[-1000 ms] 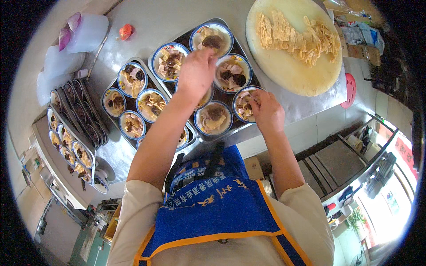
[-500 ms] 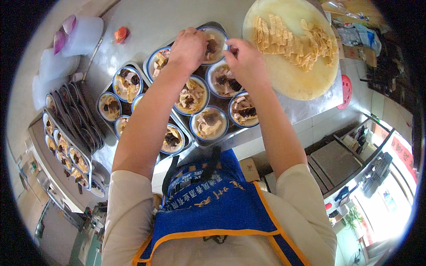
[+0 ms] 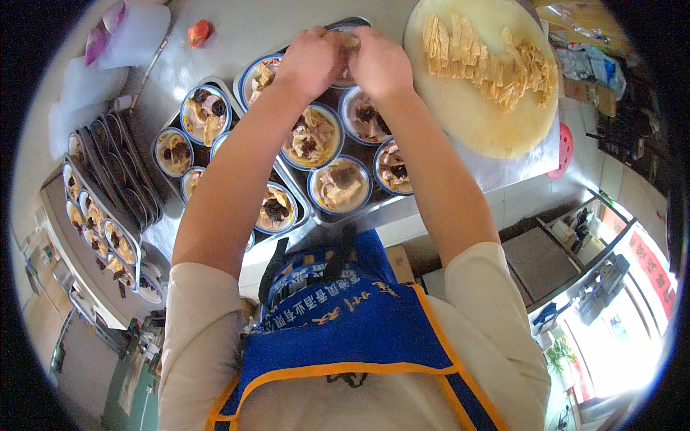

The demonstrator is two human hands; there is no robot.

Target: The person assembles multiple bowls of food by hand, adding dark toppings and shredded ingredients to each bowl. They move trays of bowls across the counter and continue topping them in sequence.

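Observation:
My left hand (image 3: 310, 63) and my right hand (image 3: 379, 63) meet over the farthest bowl (image 3: 343, 77) of the near tray. Their fingers are closed together, and a small pale yellowish bit shows between the fingertips, too hidden to name. That bowl is mostly covered by my hands. Around it on the dark tray (image 3: 291, 188) stand several blue-rimmed bowls, such as a bowl (image 3: 310, 159) under my left wrist and a bowl (image 3: 338, 206) nearer me. Each holds pale pieces, yellow strips and dark, wrinkled clumps.
Right of the tray lies a round cutting board (image 3: 460, 118) with folded yellow strips (image 3: 489, 68). Another tray of bowls (image 3: 174, 152) sits to the left, beside a stack of dark trays (image 3: 118, 169). An orange-red piece (image 3: 200, 32) lies on the metal table (image 3: 237, 21).
My right hand has moved left and away from me, from the bowl's right rim to meet my left hand over the bowl. My left hand has shifted slightly farther away. The view has shifted a little.

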